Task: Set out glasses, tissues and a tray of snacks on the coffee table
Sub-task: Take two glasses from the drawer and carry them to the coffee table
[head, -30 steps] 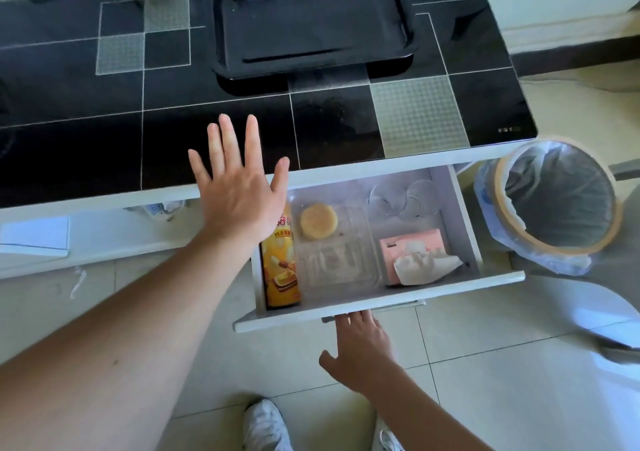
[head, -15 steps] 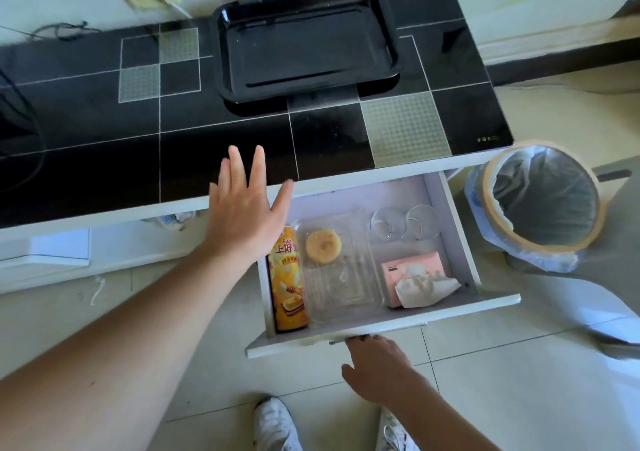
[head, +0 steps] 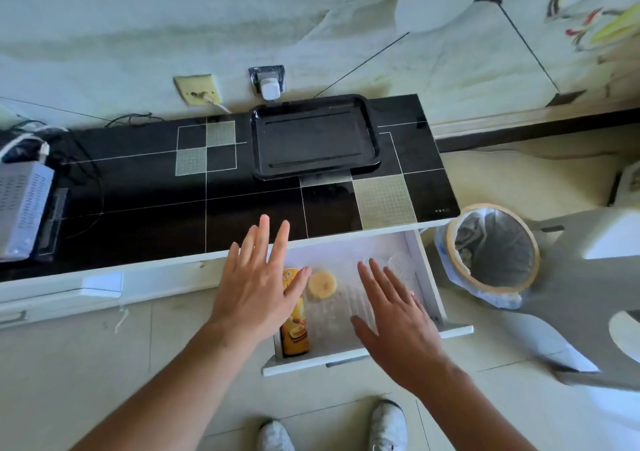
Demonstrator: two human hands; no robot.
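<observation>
while both hands (head: pixel 256 287) hover spread, the drawer (head: pixel 429 287) stands open.

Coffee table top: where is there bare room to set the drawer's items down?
The coffee table is bare left of the black tray and along its front edge. The grey box and cables crowd the far left. The tray itself is empty.

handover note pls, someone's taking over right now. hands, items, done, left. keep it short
Left hand: open, empty, over the drawer's left edge.
Right hand: open, empty, over the drawer's right half.
Drawer: pulled out. Inside: yellow snack can at left, clear snack container with a round cake, glasses at back right. The right hand covers the front right corner; no tissues visible.
Black tray: empty, on the black tabletop.
Done: drawer open.
Left: everything, nothing is set out yet.
</observation>
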